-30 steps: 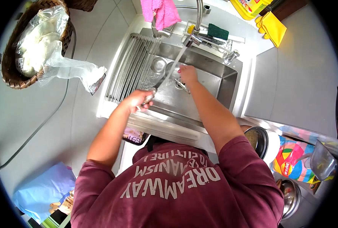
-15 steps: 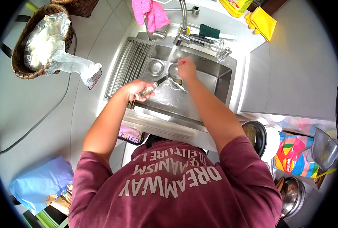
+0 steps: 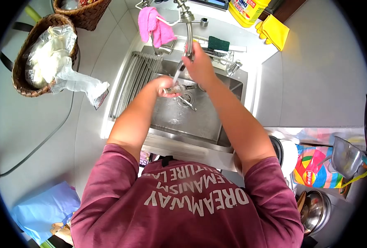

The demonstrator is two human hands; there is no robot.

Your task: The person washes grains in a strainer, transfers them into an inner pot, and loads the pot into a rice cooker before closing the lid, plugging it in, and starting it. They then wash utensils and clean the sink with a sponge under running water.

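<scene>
Low in the steel sink (image 3: 179, 120), my left hand (image 3: 163, 86) is closed around a utensil with a pale patterned handle (image 3: 174, 89) and a dark shaft. I cannot make out its far end. Water from the faucet (image 3: 188, 45) streams onto the handle. My right hand (image 3: 201, 68) has its fingers wrapped round the lower end of the faucet spout. Beneath the utensil, a slim metal piece (image 3: 187, 103) lies over the drain (image 3: 187, 98). Round metal shapes behind my hands are mostly hidden.
A roll-up rack (image 3: 134, 78) covers the sink's left side. Behind the sink are a pink cloth (image 3: 154, 27), a green scouring pad (image 3: 219, 43), a yellow bottle (image 3: 247, 11) and yellow gloves (image 3: 274, 31). A wicker basket (image 3: 20, 78) holding a bag stands left.
My right hand has moved up to the faucet spout from lower in the sink. My left hand, holding the utensil, has shifted up and right under the water. The view has tilted slightly.
</scene>
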